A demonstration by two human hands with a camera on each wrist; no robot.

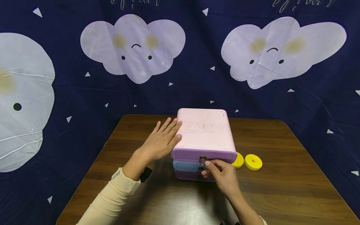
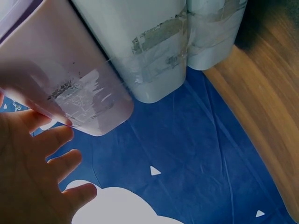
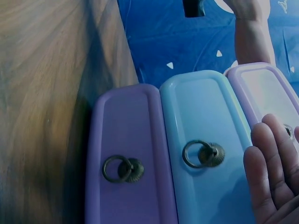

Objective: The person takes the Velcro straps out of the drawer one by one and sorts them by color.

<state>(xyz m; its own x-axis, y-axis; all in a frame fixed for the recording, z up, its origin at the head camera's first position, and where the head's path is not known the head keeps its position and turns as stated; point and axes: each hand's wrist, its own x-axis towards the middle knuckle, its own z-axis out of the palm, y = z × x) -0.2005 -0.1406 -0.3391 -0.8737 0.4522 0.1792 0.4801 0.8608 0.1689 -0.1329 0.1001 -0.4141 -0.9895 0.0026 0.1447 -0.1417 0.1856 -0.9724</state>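
Head: right hand (image 1: 224, 175) pinching ring (image 1: 202, 160) partly hides blue drawer (image 1: 185, 166).

Looks like indoor set, rm type unclear: dk blue cloud-print backdrop (image 1: 197, 90) behind brn wood-grain tbl (image 1: 284, 190).

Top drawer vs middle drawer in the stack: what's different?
Colour: the top drawer has a purple front; the middle drawer has a light blue one.
Position: the top drawer is uppermost; the middle drawer sits between it and the bottom drawer.
Contact: the right hand is at the top drawer's ring pull, apparently pinching it; the middle drawer's ring hangs free.
Shared: rounded corners and a metal ring pull.
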